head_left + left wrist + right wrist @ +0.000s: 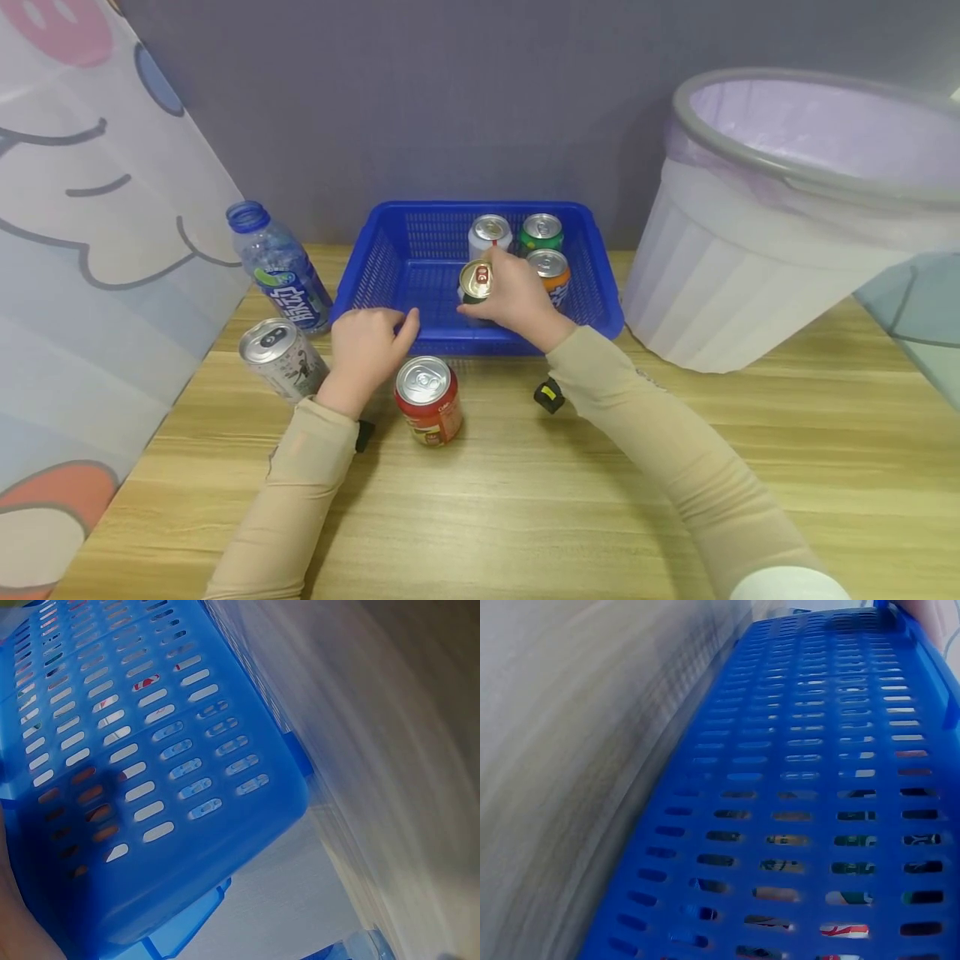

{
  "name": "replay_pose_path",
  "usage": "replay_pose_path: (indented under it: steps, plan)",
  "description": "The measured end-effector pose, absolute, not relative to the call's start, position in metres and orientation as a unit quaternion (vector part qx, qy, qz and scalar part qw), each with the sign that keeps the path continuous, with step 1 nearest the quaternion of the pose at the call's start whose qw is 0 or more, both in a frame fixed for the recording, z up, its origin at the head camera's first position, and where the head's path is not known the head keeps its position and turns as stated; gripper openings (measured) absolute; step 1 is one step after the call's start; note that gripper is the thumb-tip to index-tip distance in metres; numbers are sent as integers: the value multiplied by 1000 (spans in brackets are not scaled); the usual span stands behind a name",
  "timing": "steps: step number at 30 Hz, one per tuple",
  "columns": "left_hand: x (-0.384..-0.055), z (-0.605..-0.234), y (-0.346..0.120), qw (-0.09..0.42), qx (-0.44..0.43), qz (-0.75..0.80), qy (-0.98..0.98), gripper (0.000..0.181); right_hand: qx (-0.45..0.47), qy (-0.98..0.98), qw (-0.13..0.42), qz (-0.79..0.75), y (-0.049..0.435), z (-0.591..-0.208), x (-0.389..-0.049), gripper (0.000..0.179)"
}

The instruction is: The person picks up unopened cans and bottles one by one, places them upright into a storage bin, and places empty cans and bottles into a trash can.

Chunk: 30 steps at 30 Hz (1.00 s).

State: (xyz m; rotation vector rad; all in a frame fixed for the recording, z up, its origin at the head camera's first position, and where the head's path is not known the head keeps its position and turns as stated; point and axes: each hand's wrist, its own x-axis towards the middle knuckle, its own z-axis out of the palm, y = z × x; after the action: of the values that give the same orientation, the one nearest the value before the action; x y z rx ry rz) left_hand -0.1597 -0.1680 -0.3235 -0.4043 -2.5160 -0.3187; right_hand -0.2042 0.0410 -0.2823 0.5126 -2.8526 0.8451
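My right hand [516, 293] reaches into a blue plastic basket [480, 206] and grips a drink can [476, 282] with a gold top and red tab near its upper edge. The can's lower part is hidden. At the basket's front left corner, my left hand [366, 350] holds the rim; fingers show dimly through the slots of the basket wall [187, 787] in the left wrist view. Behind and beside the right hand, a white can [490, 230], a green can [542, 232] and an orange can [550, 271] stand inside. The right wrist view shows the slotted front wall [780, 780].
A red can [427, 404] stands on the table in front of the basket. Left of it are a silver-topped patterned can [283, 357] and an uncapped blue-labelled plastic bottle [281, 275]. A lined white bin [742, 250] stands at the right, and a small black object [549, 395] lies in front.
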Motion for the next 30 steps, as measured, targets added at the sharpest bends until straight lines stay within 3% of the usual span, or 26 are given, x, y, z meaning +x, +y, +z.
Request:
replay_pose_path:
  steps: [23, 30]
  plan:
    - [-155, -318, -169, 287, -153, -119, -938, 48, 169, -949, 58, 260, 35, -282, -208, 72]
    - [-156, -318, -169, 288, -154, -117, -938, 49, 162, -954, 29, 250, 36, -278, -214, 74]
